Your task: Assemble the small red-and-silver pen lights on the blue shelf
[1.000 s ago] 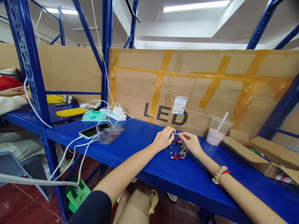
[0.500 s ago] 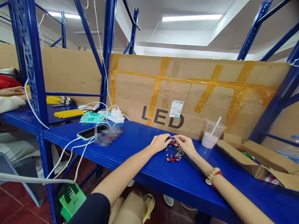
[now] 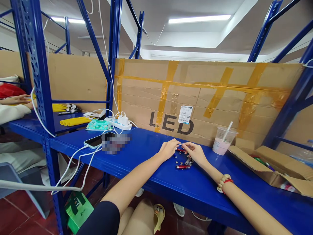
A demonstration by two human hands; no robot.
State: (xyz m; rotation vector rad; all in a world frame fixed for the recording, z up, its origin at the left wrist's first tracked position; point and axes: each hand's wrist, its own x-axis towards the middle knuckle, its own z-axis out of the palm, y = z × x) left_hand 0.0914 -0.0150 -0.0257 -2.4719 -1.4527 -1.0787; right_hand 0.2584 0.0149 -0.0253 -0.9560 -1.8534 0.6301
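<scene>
My left hand (image 3: 169, 148) and my right hand (image 3: 195, 152) meet over a blue metal shelf (image 3: 151, 169), fingers pinched together on a small red and silver pen-like part (image 3: 180, 149) held between them. Just below the fingertips lies a red cylinder (image 3: 182, 166), with several small silver button cells (image 3: 179, 161) and metal pieces scattered beside it. A bead bracelet with a red band (image 3: 223, 183) sits on my right wrist.
A plastic cup with a pink drink and straw (image 3: 224, 140) stands right of the hands. An open cardboard box (image 3: 271, 166) lies far right. A taped "LED" carton (image 3: 200, 98) forms the back wall. Phone (image 3: 94, 141), cables, power strip (image 3: 121, 122) and wipes sit left. Another person's arm (image 3: 14, 101) rests far left.
The view shifted slightly. Both hands stay together over the small parts, still pinching the little piece between them.
</scene>
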